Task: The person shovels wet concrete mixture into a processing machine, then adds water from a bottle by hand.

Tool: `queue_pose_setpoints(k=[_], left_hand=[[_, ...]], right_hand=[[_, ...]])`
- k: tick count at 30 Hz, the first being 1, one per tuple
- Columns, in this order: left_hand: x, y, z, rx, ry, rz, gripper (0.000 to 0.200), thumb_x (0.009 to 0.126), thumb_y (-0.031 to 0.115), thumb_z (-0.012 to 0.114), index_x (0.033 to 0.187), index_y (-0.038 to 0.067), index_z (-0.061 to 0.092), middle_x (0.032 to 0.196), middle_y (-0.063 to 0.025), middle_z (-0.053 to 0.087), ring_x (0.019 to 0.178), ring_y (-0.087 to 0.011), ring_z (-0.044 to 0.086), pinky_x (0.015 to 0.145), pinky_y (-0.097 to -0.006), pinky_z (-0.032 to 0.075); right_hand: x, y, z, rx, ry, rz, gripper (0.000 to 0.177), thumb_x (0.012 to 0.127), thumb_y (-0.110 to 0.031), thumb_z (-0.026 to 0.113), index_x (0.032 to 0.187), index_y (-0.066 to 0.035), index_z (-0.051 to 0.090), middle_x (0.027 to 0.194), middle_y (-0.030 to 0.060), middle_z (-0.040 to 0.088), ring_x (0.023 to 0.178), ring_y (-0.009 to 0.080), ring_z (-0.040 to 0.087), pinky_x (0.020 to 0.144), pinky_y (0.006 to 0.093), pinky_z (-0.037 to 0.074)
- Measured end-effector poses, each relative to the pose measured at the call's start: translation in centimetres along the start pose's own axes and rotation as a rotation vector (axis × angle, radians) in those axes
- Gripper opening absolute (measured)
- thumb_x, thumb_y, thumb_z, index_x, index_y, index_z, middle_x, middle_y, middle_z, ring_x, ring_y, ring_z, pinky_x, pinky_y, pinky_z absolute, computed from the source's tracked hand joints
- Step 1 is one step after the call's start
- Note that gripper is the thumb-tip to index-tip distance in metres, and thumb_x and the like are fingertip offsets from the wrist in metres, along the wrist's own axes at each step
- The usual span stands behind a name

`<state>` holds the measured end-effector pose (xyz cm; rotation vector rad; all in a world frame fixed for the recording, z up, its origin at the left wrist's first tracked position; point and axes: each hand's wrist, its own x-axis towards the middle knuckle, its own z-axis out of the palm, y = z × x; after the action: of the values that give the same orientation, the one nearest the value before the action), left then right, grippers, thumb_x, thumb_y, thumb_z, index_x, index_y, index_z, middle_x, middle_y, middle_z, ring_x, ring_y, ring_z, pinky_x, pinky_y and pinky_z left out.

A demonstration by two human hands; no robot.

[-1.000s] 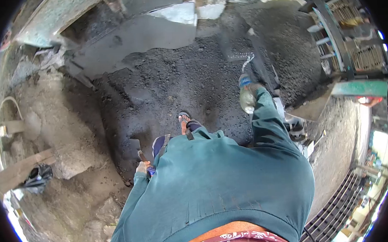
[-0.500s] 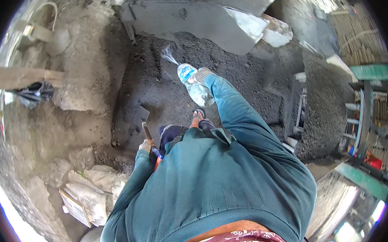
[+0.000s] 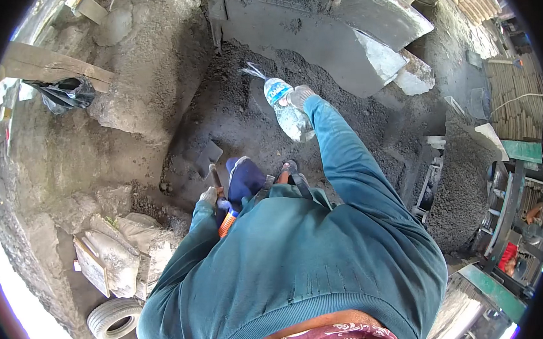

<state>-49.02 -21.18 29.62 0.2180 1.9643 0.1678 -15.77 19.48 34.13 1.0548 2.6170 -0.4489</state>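
My right hand (image 3: pixel 300 97), in a knitted glove, grips a large clear plastic bottle (image 3: pixel 293 122) with a blue label. The bottle is tilted with its mouth away from me, and water (image 3: pixel 254 70) sprays out over dark, gravelly material (image 3: pixel 233 79). Near my left leg, my gloved left hand (image 3: pixel 208 196) is closed around the shaft of a shovel (image 3: pixel 215 174). Its flat grey blade (image 3: pixel 209 154) rests on the dark ground, while an orange and blue grip (image 3: pixel 227 222) shows beside my body.
Large grey sheets (image 3: pixel 301 36) edge the far side of the gravelly heap. A rough earthen bank (image 3: pixel 150 71) rises on the left, where a black plastic bag (image 3: pixel 68 94) hangs by a wooden beam (image 3: pixel 51 65). A tire (image 3: pixel 113 319) lies lower left; a metal frame (image 3: pixel 429 189) stands right.
The view has shifted, so the surroundings appear farther right. Water still sprays from the tilted bottle. My left leg has come forward beside the shovel, which stays in my left hand.
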Motion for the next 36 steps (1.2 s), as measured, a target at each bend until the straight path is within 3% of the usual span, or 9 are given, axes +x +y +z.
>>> queue_pose_setpoints(k=[1, 10, 13, 16, 20, 29, 32, 33, 36], left_hand=[[0.3, 0.1, -0.2, -0.215, -0.041, -0.066, 0.036, 0.083, 0.034, 0.074, 0.098, 0.002, 0.071, 0.085, -0.0092, 0.068, 0.072, -0.0212, 0.062, 0.066, -0.0375, 0.047], [8.9, 0.2, -4.8, -0.201, -0.178, -0.052, 0.033, 0.078, 0.028, 0.075, 0.097, 0.001, 0.07, 0.092, -0.0132, 0.069, 0.075, -0.024, 0.065, 0.07, -0.0376, 0.052], [5.1, 4.1, -7.2, -0.245, -0.172, -0.103, 0.033, 0.078, 0.025, 0.075, 0.098, 0.0, 0.068, 0.09, -0.0147, 0.067, 0.074, -0.0264, 0.065, 0.067, -0.0412, 0.053], [6.4, 5.7, -8.1, -0.224, -0.158, -0.142, 0.029, 0.076, 0.015, 0.074, 0.097, -0.003, 0.067, 0.088, -0.0165, 0.065, 0.072, -0.0292, 0.064, 0.064, -0.0444, 0.052], [7.6, 6.7, -8.9, -0.334, -0.143, -0.227, 0.021, 0.075, 0.015, 0.073, 0.089, 0.0, 0.067, 0.08, -0.0126, 0.066, 0.065, -0.0266, 0.062, 0.056, -0.0421, 0.049], [7.5, 8.1, -12.2, -0.078, -0.178, -0.105, 0.031, 0.077, 0.028, 0.072, 0.089, -0.001, 0.071, 0.083, -0.0133, 0.069, 0.067, -0.0253, 0.064, 0.058, -0.0393, 0.051], [8.7, 8.5, -13.0, -0.234, -0.25, -0.13, 0.03, 0.069, 0.017, 0.075, 0.088, -0.004, 0.067, 0.085, -0.0167, 0.066, 0.069, -0.0293, 0.064, 0.062, -0.0424, 0.053], [10.5, 8.2, -12.9, -0.015, -0.248, -0.054, 0.029, 0.078, 0.029, 0.069, 0.093, 0.005, 0.074, 0.084, -0.0152, 0.069, 0.072, -0.0259, 0.067, 0.065, -0.0425, 0.052], [12.2, 10.3, -12.4, 0.266, -0.196, -0.102, 0.032, 0.079, 0.029, 0.068, 0.102, 0.009, 0.074, 0.091, -0.0171, 0.071, 0.082, -0.0291, 0.068, 0.072, -0.0435, 0.053]], right_hand=[[0.9, 0.6, 0.6, 0.02, 0.004, 0.005, 0.045, 0.093, -0.043, 0.054, 0.098, -0.004, 0.075, 0.102, 0.0204, 0.072, 0.096, 0.0323, 0.071, 0.085, 0.0431, 0.053], [-6.9, 12.3, 0.6, 0.196, -0.34, 0.825, 0.064, 0.069, -0.049, 0.081, 0.114, -0.005, 0.072, 0.125, 0.0223, 0.065, 0.119, 0.0295, 0.062, 0.101, 0.0384, 0.048], [-6.9, 16.2, 0.8, -0.004, -0.474, 0.653, 0.066, 0.064, -0.046, 0.084, 0.114, -0.004, 0.072, 0.119, 0.0244, 0.067, 0.113, 0.0325, 0.065, 0.096, 0.0395, 0.051], [-3.5, 8.3, -9.9, 0.04, -0.388, 0.603, 0.063, 0.062, -0.042, 0.084, 0.11, -0.002, 0.072, 0.111, 0.0241, 0.07, 0.104, 0.0348, 0.069, 0.087, 0.0408, 0.055], [3.1, 3.2, -15.1, 0.073, -0.274, 0.576, 0.05, 0.063, -0.03, 0.081, 0.102, -0.002, 0.074, 0.097, 0.0225, 0.072, 0.092, 0.0351, 0.072, 0.079, 0.0426, 0.056], [-4.3, 10.3, -10.8, 0.16, -0.292, 0.967, 0.05, 0.059, -0.019, 0.085, 0.105, -0.002, 0.075, 0.099, 0.02, 0.074, 0.095, 0.0296, 0.073, 0.081, 0.0404, 0.057], [-7.9, 11.0, -10.3, 0.277, -0.346, 1.016, 0.046, 0.061, -0.022, 0.085, 0.102, -0.003, 0.076, 0.099, 0.0197, 0.074, 0.092, 0.0288, 0.072, 0.079, 0.0402, 0.056], [-9.0, 10.7, -10.1, 0.33, -0.368, 1.006, 0.045, 0.062, -0.023, 0.085, 0.101, -0.003, 0.076, 0.099, 0.0195, 0.074, 0.091, 0.0284, 0.072, 0.078, 0.0399, 0.056], [-10.6, 7.7, -9.3, 0.178, -0.175, 0.972, 0.041, 0.066, -0.029, 0.083, 0.098, -0.004, 0.077, 0.096, 0.017, 0.074, 0.086, 0.0253, 0.072, 0.077, 0.0382, 0.055]])
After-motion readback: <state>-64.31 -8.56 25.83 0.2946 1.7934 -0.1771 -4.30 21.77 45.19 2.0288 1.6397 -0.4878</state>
